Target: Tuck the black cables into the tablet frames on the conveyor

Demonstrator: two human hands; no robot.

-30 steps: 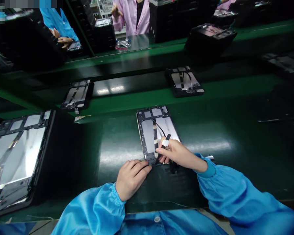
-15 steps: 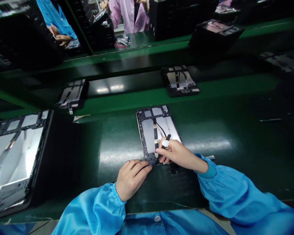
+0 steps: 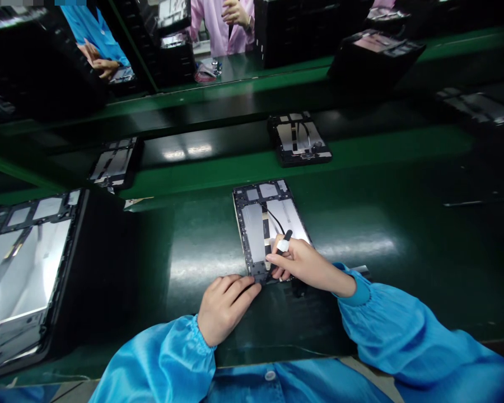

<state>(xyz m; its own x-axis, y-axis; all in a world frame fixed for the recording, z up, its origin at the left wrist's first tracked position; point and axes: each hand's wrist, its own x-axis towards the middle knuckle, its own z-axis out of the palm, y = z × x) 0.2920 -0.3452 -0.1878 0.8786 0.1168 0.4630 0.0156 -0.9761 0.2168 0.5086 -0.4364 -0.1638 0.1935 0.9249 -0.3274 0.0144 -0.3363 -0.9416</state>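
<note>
An opened tablet (image 3: 264,224) with silver plates and a black cable lies face down on the dark green bench in front of me. My right hand (image 3: 304,263) is closed round a thin black stylus-like tool (image 3: 280,252), its tip pressed at the tablet's near edge; a white cot covers one finger. My left hand (image 3: 224,305) rests with fingers curled on the bench, fingertips touching the tablet's near left corner, holding nothing I can see.
A large opened tablet (image 3: 21,268) sits at the far left. Two more opened tablets (image 3: 113,165) (image 3: 298,137) ride the conveyor belt beyond. Black stacked trays (image 3: 373,50) stand at the back. Other people in blue and pink coats work across the line.
The two tablets on the conveyor have drifted leftward. My hands and the tablet under them have stayed put.
</note>
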